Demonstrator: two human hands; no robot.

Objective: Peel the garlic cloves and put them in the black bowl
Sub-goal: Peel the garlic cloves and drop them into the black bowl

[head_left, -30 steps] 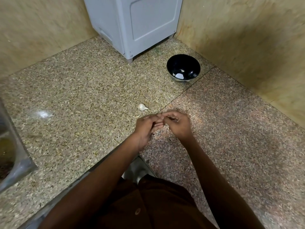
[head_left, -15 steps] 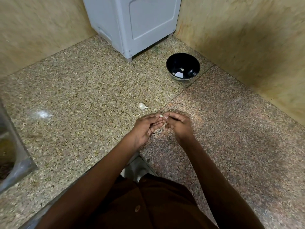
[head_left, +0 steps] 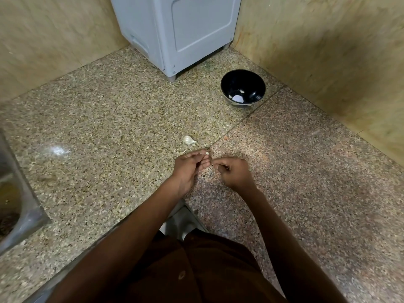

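My left hand (head_left: 189, 166) pinches a small pale garlic clove (head_left: 207, 153) at its fingertips, just above the granite counter. A short gap to the right, my right hand (head_left: 232, 171) has its fingers curled; whether they hold a bit of skin is too small to tell. An unpeeled garlic piece (head_left: 188, 140) lies on the counter just beyond my left hand. The black bowl (head_left: 253, 84) stands farther back on the right and holds a few white peeled cloves (head_left: 237, 97).
A grey appliance (head_left: 175, 33) stands in the back corner, left of the bowl. Tan walls (head_left: 328, 51) close off the counter at the back and right. A steel sink (head_left: 13, 204) is set into the counter at the far left. A bit of skin (head_left: 181, 152) lies by my left hand.
My hands were joined around the clove a second ago. They have drawn apart, with the right hand pulling away to the right while the left keeps the clove.
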